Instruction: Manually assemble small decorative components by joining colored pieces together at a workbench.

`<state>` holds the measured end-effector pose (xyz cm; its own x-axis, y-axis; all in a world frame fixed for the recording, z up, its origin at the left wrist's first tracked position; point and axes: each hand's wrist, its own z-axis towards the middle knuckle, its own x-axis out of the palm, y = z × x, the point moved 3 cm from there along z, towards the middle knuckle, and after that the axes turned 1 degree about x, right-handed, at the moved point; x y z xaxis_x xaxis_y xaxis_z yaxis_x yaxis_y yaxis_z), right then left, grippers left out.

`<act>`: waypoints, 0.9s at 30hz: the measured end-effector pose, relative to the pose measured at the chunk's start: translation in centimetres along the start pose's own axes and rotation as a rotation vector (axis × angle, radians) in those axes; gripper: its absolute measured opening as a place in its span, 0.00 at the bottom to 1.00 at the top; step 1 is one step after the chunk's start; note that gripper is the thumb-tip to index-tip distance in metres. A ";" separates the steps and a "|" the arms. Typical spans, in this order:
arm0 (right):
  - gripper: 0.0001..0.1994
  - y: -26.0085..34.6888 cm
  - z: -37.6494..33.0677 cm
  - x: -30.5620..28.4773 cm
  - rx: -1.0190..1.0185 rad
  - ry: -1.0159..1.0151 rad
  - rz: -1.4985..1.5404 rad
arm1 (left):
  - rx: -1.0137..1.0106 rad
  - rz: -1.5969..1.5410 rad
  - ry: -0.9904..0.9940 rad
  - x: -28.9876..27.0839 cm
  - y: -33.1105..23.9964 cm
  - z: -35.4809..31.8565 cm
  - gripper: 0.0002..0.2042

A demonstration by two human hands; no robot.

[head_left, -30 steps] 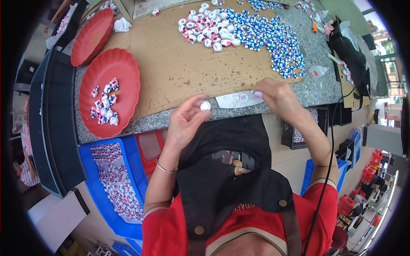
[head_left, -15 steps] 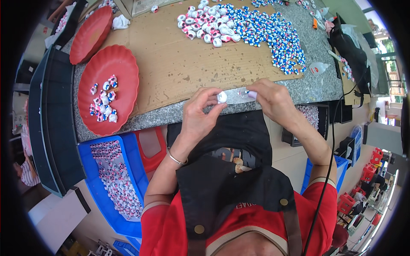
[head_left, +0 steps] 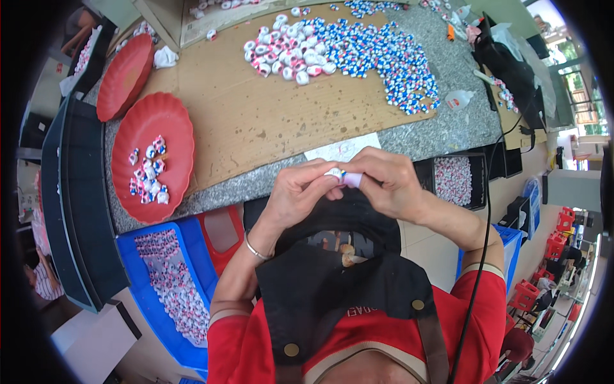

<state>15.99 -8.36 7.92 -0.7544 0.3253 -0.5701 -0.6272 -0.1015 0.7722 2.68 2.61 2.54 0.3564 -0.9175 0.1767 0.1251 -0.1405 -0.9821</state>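
Note:
My left hand [head_left: 293, 193] pinches a small white figurine head [head_left: 333, 173] between thumb and fingers. The fingertips of my right hand [head_left: 391, 187] are closed on a small blue-and-white figurine body [head_left: 343, 175], which meets the head. A pale lilac piece [head_left: 352, 180] sits at the right fingertips; whether it is a finger cover I cannot tell. Both hands are together in front of the table edge. Behind them a white paper [head_left: 343, 148] lies on the table. Farther back are a heap of white-and-pink heads [head_left: 288, 48] and a spread of blue-and-white bodies [head_left: 384, 54].
A red scalloped dish [head_left: 131, 192] holds several figurines [head_left: 151, 169]; another red dish [head_left: 125, 80] stands behind it. Cardboard [head_left: 236, 109] covers the tabletop. A blue crate [head_left: 128, 256] of figurines is at lower left. A small bottle [head_left: 458, 98] lies at right. A black cable [head_left: 484, 237] hangs beside my right arm.
My hands, apart before, have come together, bringing the figurine body against the head. They are now lower in view, nearer me, and the paper behind them is more visible. The whole view has shifted slightly.

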 end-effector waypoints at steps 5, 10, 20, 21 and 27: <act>0.13 -0.9 0.6 1.0 -0.031 -0.044 -0.024 | -0.033 -0.244 -0.081 -0.1 1.1 -0.4 0.12; 0.08 -4.6 2.3 -0.6 -0.005 -0.021 -0.139 | 0.127 0.338 -0.389 -5.2 -2.9 -2.0 0.09; 0.09 -12.3 3.7 -6.7 0.027 0.133 -0.772 | 0.230 1.657 -0.933 -15.2 -8.0 -6.5 0.16; 0.09 -12.5 3.4 -6.9 0.093 0.146 -0.761 | 0.317 1.479 -0.845 -14.0 -7.6 -4.5 0.14; 0.11 -11.8 2.8 -6.4 0.001 0.152 -0.796 | 0.380 1.220 -0.433 -5.5 -2.9 8.9 0.08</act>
<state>28.77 -6.60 3.23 -0.1003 0.1680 -0.9807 -0.9870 0.1078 0.1194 8.62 11.42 4.98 0.6756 -0.1817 -0.7146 -0.2575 0.8500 -0.4596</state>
